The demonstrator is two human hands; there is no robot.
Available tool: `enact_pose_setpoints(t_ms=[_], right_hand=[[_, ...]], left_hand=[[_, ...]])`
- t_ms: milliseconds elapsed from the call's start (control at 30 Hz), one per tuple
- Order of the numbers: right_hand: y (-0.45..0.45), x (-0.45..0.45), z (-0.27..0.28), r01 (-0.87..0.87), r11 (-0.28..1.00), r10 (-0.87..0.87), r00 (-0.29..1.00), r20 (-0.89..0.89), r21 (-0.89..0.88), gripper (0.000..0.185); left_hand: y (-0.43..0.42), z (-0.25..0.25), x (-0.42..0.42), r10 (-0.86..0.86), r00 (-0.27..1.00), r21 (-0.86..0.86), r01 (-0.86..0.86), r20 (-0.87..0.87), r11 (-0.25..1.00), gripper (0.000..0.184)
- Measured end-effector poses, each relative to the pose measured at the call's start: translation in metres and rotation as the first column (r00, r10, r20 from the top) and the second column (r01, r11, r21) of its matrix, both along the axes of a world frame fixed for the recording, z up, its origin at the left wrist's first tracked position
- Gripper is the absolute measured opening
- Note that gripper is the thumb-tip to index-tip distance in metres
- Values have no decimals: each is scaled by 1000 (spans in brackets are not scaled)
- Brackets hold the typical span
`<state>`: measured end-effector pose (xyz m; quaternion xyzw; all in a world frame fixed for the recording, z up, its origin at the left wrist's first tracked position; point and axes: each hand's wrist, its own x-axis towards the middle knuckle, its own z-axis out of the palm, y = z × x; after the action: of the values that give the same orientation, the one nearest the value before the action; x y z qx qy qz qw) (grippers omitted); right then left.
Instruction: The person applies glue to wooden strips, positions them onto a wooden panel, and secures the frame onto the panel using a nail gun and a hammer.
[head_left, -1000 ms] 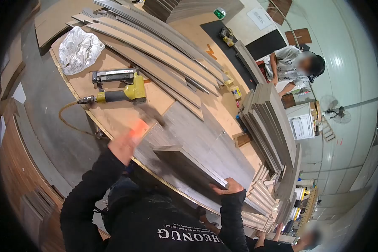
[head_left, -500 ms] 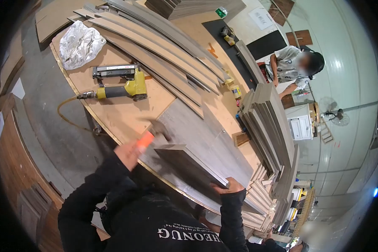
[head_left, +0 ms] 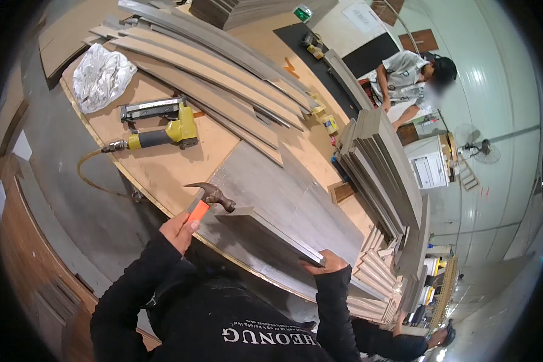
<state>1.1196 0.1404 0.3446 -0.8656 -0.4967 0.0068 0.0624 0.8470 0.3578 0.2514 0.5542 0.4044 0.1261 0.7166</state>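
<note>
My left hand [head_left: 178,232] is closed around the orange handle of a claw hammer [head_left: 217,196]. The hammer's dark metal head is just beyond the near end of a grey wood-grain panel [head_left: 271,238], apart from it as far as I can see. This panel stands on its long edge, tilted, on a flat grey board [head_left: 283,187]. My right hand [head_left: 330,263] grips the panel's far right end, thumb on the top edge; some fingers are hidden behind it.
A yellow nail gun [head_left: 169,130] with an air hose lies left on the bench, near crumpled white plastic [head_left: 102,77]. Long boards [head_left: 205,72] are stacked behind. Upright grey panels [head_left: 383,163] and light wooden strips [head_left: 374,271] stand right. Other people work across the bench and lower right.
The hammer, blurred before, now shows sharply, its head slightly lower and to the left. My right hand keeps its grip on the panel. The whole view has shifted a little.
</note>
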Motion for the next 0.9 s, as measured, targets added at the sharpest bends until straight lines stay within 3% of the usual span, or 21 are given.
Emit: enact_pose_setpoints(t_ms=[100, 133, 233, 333, 433, 500, 533, 733, 833, 867, 900], right_hand=[[5, -4, 5, -4, 1000, 4, 1000, 4, 9, 37], [5, -6, 7, -3, 1000, 3, 1000, 11, 0, 37], [-5, 1, -1, 13, 994, -12, 1000, 13, -108, 38], [-9, 5, -5, 9, 991, -9, 1000, 1, -136, 41], [-5, 4, -3, 14, 990, -14, 1000, -1, -141, 41], [-5, 0, 1, 34, 986, -35, 999, -1, -162, 41], [-6, -1, 3, 42, 983, -42, 999, 2, -176, 41], [-1, -1, 5, 28, 989, -27, 1000, 3, -148, 41], [-5, -2, 3, 16, 994, -17, 1000, -9, -111, 40], [-4, -1, 3, 9, 996, -9, 1000, -8, -93, 39], [-2, 0, 4, 10, 994, -10, 1000, -1, -105, 39]], left_hand=[[10, 15, -7, 44, 999, 429, -40, 2, 902, 26], [15, 47, -9, 43, 998, 553, -7, -51, 833, 24], [26, 112, -8, -44, 994, 785, 106, -99, 611, 19], [24, 150, -1, -100, 994, 919, 73, -37, 387, 16], [20, 157, 5, -116, 992, 958, 83, -52, 274, 15], [16, 148, 13, -191, 858, 798, 514, -478, 315, 16], [14, 140, 15, -239, 845, 771, 534, -478, 347, 17], [13, 160, 18, -252, 887, 867, 443, -386, 230, 17], [12, 172, 16, -172, 985, 973, 61, -22, 223, 16], [12, 177, 14, -170, 985, 974, 33, 6, 222, 16], [12, 173, 15, -177, 968, 951, 216, -178, 222, 16]])
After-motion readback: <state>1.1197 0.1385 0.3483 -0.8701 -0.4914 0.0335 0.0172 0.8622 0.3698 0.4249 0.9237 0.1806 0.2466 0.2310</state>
